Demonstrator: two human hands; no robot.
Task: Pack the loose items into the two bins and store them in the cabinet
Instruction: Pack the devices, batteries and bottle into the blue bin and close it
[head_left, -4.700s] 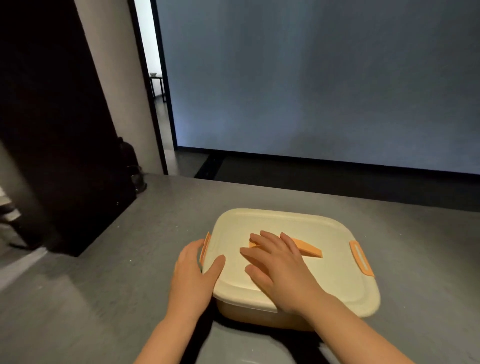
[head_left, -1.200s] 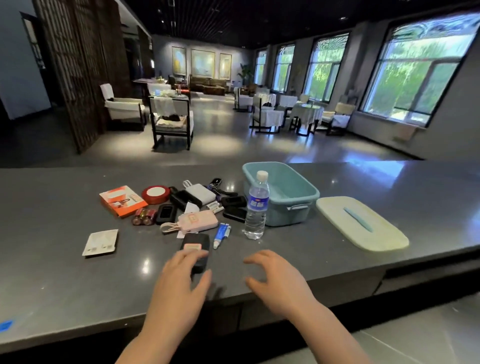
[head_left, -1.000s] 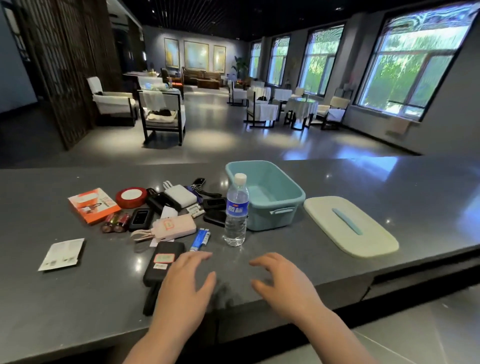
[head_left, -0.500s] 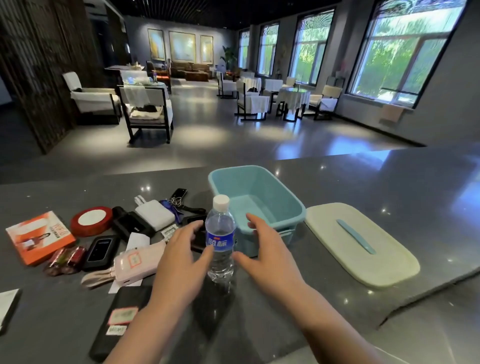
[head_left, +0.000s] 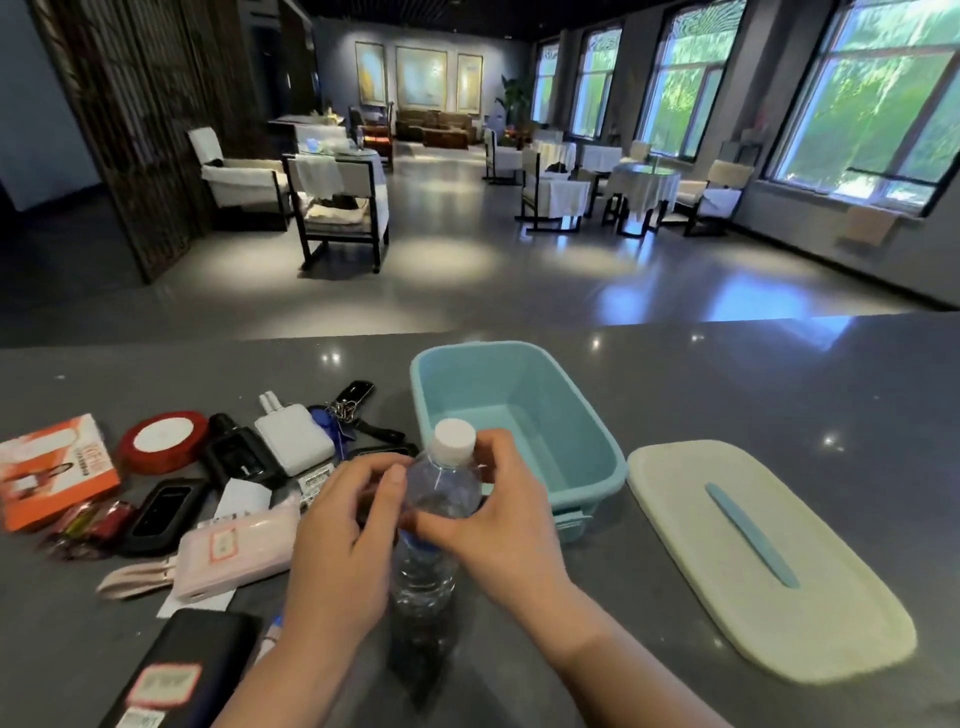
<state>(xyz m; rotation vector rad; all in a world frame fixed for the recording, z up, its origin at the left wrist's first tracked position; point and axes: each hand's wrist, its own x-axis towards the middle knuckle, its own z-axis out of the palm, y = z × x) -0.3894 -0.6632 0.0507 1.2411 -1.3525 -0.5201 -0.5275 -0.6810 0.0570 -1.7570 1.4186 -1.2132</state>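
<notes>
While the bottle is held upright on the grey bench, the scene is laid out as follows.

Water bottle: clear, white-capped, stood just in front of the teal bin's near left corner.
Left hand: fingers curled round the bottle's left side, thumb near the shoulder.
Right hand: fingers wrapped round the bottle's neck and right side.
Teal bin: open, nothing seen inside; a latch shows on its near wall.
Lid: cream with a blue strip handle, laid flat to the right of the bin, its near corner close to the bench edge.
Open room: bare bench is seen behind and to the right of the bin and lid (the left side is crowded).
Loose items: an orange box, a red tape roll, a white charger, keys, a pink pouch and a black power bank are spread left of the bottle.
Writing: labels on the box, pouch and power bank are too blurred to be read.
</notes>
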